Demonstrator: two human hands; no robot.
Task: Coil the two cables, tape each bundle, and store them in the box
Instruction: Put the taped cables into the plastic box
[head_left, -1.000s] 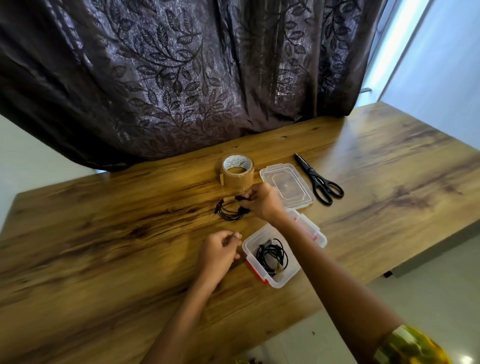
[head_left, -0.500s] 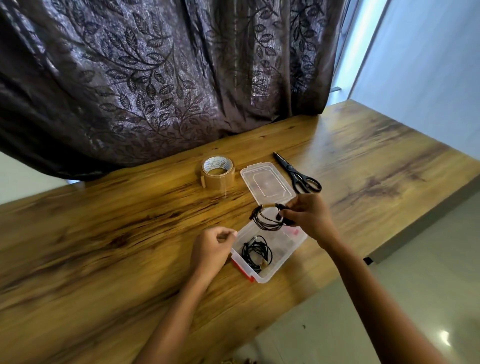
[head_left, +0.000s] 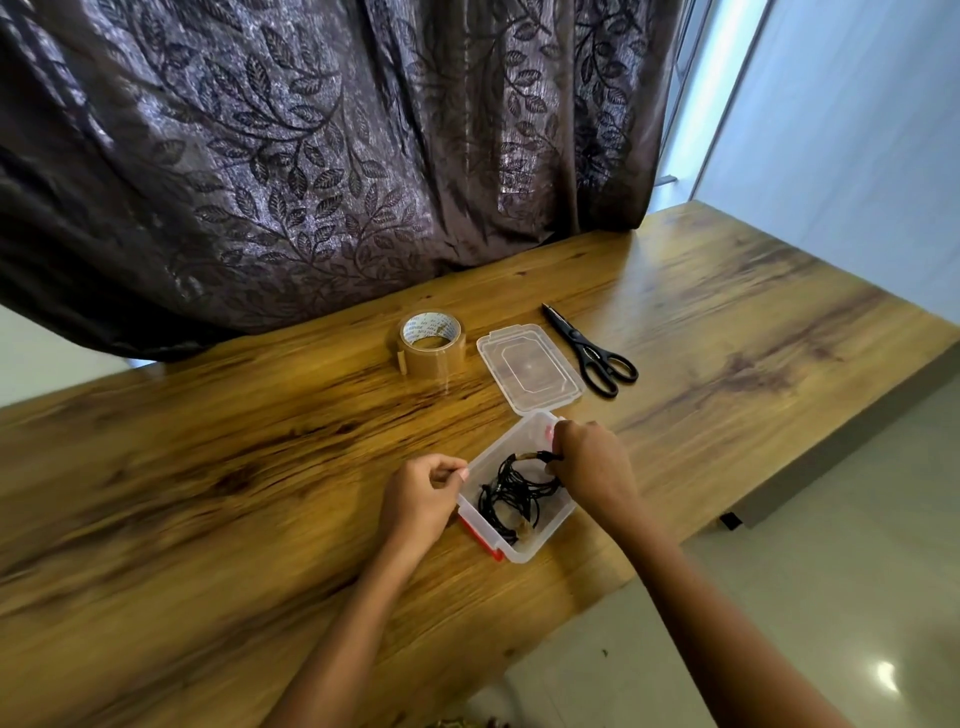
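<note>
Head camera: a person works at a wood-grain table (head_left: 218, 467), both bare forearms reaching in from the lower edge.
Right hand (head_left: 592, 462): over the far right part of a clear plastic box (head_left: 511, 441), fingers curled down around the upper end of a black coiled cable bundle (head_left: 524, 460).
Held bundle: inside the box walls, its loops draped onto the contents below; a brown tape wrap shows at the gripped end.
Second cable bundle (head_left: 496, 512): black, lying on the box floor toward the near corner, a patch of brown tape beside it; where the two coils overlap they are hard to tell apart.
Left hand (head_left: 421, 493): just beside the box's left wall, fingers curled into the palm, thumb and forefinger tips meeting at the rim; whether they pinch the rim cannot be told.
Box: open, set at an angle near the table's front edge, a red latch (head_left: 480, 535) on its near left side.
Lid (head_left: 527, 366): clear, lying flat just beyond the box, apart from it.
Brown packing tape roll (head_left: 431, 345): lying flat on the table left of the lid, core facing up.
Black scissors (head_left: 592, 353): blades together, lying right of the lid, tips pointing away.
Backdrop: a dark leaf-patterned curtain (head_left: 311, 156) hangs behind the table; pale floor tiles (head_left: 779, 597) show at lower right.
</note>
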